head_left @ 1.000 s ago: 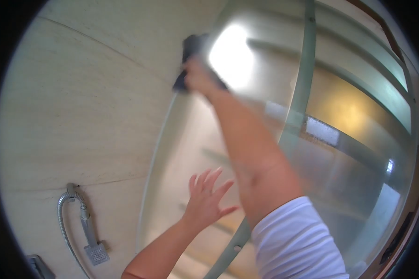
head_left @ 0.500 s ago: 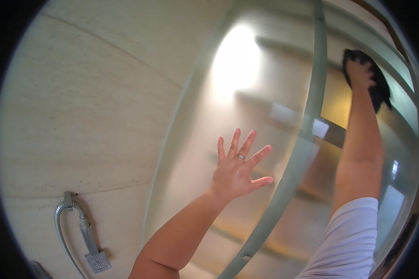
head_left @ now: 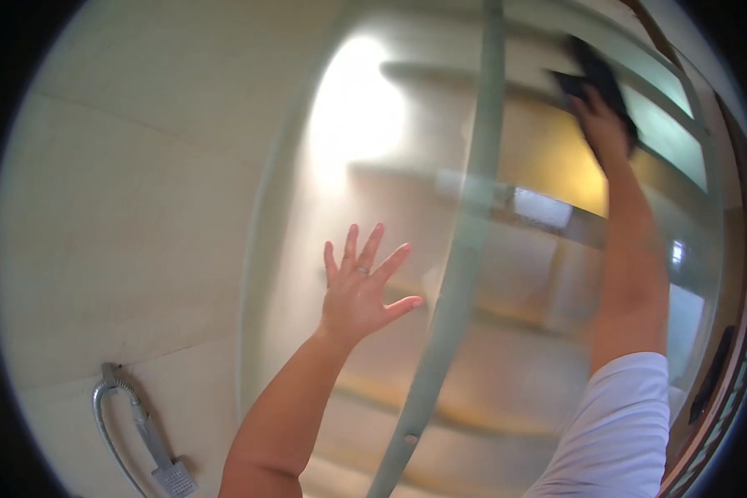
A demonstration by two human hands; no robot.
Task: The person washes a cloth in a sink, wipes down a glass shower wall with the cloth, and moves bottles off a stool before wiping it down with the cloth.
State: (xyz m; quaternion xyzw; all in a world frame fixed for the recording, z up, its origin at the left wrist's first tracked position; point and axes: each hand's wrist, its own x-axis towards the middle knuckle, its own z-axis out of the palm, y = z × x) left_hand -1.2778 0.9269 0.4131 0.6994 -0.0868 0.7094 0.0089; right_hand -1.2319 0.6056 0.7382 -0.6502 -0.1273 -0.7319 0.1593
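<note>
My left hand [head_left: 353, 299] lies flat with fingers spread on a frosted glass panel [head_left: 307, 241], just left of a greenish vertical strip [head_left: 465, 266]. A ring is on one finger. High on the right, my right hand [head_left: 602, 129] holds a black cloth [head_left: 607, 79] against the glass beyond the strip. The cloth is bunched, with one corner sticking out to the left, and motion blurs it. My right arm reaches up in a white sleeve [head_left: 610, 423].
A hand shower [head_left: 153, 444] with a metal hose [head_left: 100, 407] hangs on the pale wall [head_left: 141, 207] at lower left. Blurred horizontal bands show through the glass. A small round fitting [head_left: 411, 438] sits low on the strip. Dark framing [head_left: 722, 365] runs along the right.
The view has turned right, so the wall and strip sit further left. My right hand has moved the cloth upward across the glass, and its shape has changed. My left hand stays spread.
</note>
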